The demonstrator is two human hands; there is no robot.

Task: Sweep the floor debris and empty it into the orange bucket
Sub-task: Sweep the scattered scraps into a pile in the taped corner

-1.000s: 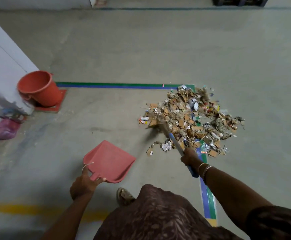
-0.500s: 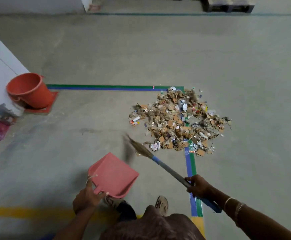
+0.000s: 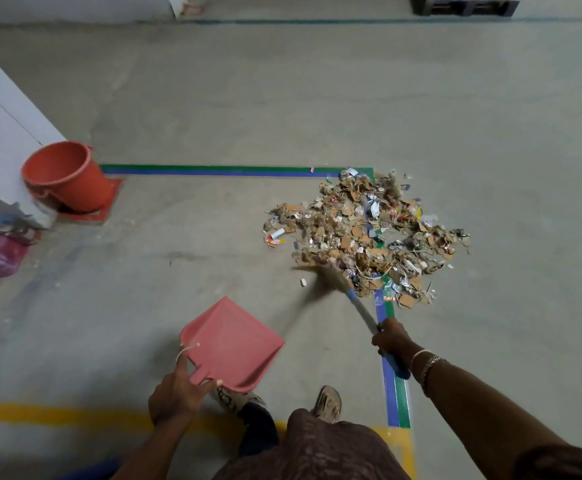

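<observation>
Partly motion-blurred, broom (image 3: 361,310) by debris (image 3: 362,233).

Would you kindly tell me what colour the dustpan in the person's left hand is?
The dustpan is salmon pink, shown best in the head view.

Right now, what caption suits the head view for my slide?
Broom in right hand at the debris pile, pink dustpan in left hand, orange bucket by wall.
</observation>
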